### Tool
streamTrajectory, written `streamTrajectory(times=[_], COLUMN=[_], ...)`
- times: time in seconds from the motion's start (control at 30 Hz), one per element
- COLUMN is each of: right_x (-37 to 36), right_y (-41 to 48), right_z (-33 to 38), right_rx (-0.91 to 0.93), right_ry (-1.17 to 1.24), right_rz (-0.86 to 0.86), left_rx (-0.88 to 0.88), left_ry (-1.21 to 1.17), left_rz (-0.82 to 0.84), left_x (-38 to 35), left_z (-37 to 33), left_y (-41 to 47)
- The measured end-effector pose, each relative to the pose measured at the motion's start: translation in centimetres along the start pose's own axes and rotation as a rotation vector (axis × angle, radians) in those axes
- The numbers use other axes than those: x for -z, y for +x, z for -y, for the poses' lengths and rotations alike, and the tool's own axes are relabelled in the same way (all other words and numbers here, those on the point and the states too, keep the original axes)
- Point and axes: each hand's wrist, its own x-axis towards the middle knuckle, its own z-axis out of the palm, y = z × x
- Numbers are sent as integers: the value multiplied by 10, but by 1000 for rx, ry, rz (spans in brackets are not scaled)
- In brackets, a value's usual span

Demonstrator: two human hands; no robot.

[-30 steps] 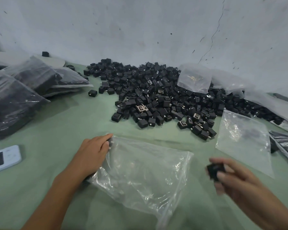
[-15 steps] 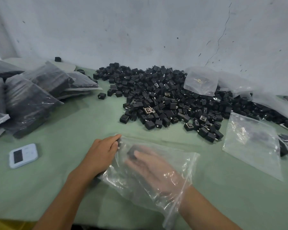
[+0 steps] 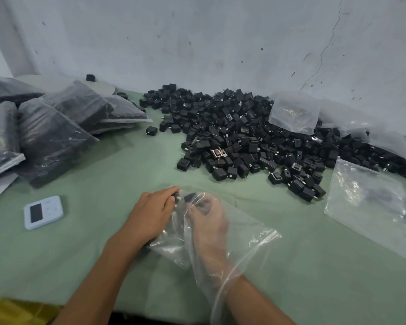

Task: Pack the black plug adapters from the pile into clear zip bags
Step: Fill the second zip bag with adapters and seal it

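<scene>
Your left hand [image 3: 154, 214]: grip pinches far edge of clear zip bag [image 3: 244, 235], 6 o'clock on green surface [image 3: 103, 184]. Your right hand [image 3: 208, 224]: inside bag, grip curled round black plug adapter [image 3: 203, 208]. Adapter pile [image 3: 244, 141] at 1 o'clock, apart from bag.

My left hand [image 3: 154, 213] lies knuckles-up, fingers curled and pinching the far corner of the zip bag [image 3: 249, 235]. My right hand [image 3: 208, 221] is wrist-deep inside that bag, just beside the left, fingers bent around a plug adapter [image 3: 198, 204].
</scene>
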Motion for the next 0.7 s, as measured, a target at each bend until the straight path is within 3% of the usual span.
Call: streamTrajectory(times=[0.47, 0.57, 0.7], right_x=[17, 10, -1], right_y=[4, 9, 1], right_z=[-4, -3, -8], right_rx=[329, 244, 106], right_ry=[-355, -398, -196], right_rz=[126, 133, -20], left_rx=[0, -3, -17], left_ry=[0, -9, 7], left_rz=[-9, -17, -18], left_x=[-1, -1, -1], left_z=[3, 2, 1], left_y=[1, 1, 1])
